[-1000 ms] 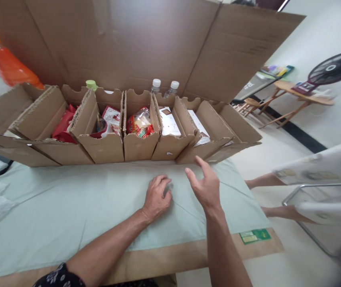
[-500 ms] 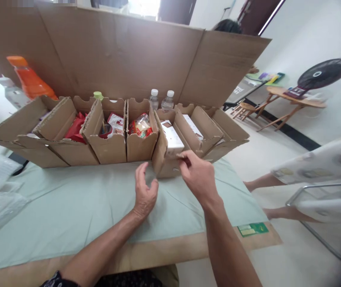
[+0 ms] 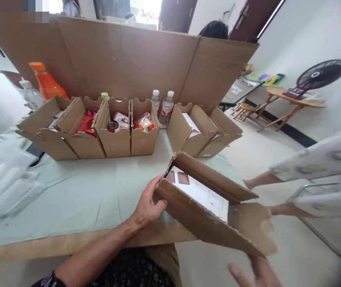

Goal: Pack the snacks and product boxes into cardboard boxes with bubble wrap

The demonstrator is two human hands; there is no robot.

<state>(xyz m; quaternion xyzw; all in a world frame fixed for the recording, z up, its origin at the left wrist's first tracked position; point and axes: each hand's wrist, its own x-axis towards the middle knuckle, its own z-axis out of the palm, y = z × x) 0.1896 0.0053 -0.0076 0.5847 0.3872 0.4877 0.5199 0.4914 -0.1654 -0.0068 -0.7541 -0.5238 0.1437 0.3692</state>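
Note:
A long, open-topped cardboard bin (image 3: 188, 205) is tilted over the table's front edge, with a white box (image 3: 202, 195) lying inside it. My left hand (image 3: 148, 205) grips the bin's far-left end, its thumb against the near side wall and some fingertips hidden behind the cardboard. Below the bin's near right end is my right hand (image 3: 255, 273), partly cut off by the frame and blurred. Its thumb stands apart from its fingers, whose tips reach the bin's underside; whether they press on it is unclear. The bin's end flap (image 3: 252, 223) is smeared by motion.
Several cardboard bins (image 3: 113, 143) with packaged goods stand in a row, with a gap before the right-hand bins (image 3: 185, 131). Behind are water bottles (image 3: 166, 109), an orange bottle (image 3: 47, 83) and a cardboard screen (image 3: 128, 59). Bubble-wrap pieces (image 3: 14, 191) lie left. A person's leg (image 3: 260, 179) is at right.
The bin with the white box came out of the row toward me and to the right. My left hand took hold of its end. My right hand moved from its front edge to below it.

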